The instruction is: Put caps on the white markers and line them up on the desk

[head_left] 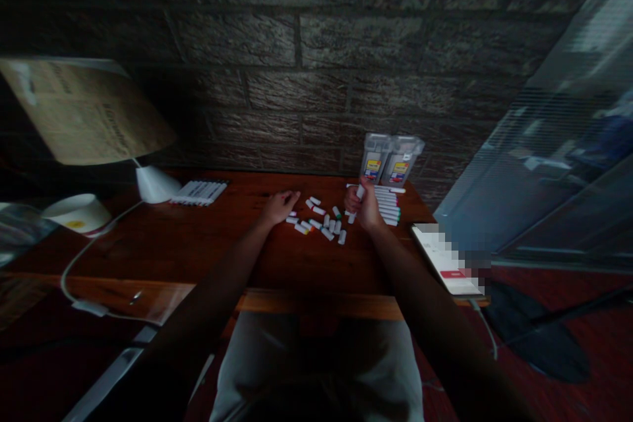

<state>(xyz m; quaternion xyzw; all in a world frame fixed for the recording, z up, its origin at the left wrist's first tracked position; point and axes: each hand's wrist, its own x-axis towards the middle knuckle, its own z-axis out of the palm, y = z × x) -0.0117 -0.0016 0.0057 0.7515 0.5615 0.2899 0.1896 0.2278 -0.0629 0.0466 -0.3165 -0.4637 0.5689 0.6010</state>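
Loose white marker caps (328,233) with coloured ends lie scattered on the wooden table (208,244) between my hands. My left hand (281,206) rests at the left edge of these caps, fingers loosely curved and apart, and I make out nothing in it. My right hand (366,208) is closed around a white marker (360,191), held roughly upright, its lower part mostly covered by the fingers. Just right of that hand, several white markers (388,201) lie side by side in a row, partly hidden behind it.
Two clear plastic cases (376,155) with yellow labels stand against the brick wall (297,92). More markers (200,192) lie in a row at left, beside a lamp (153,184) with a trailing cord. A paper cup (82,214) stands farther left; a white box (445,260) is at the right edge.
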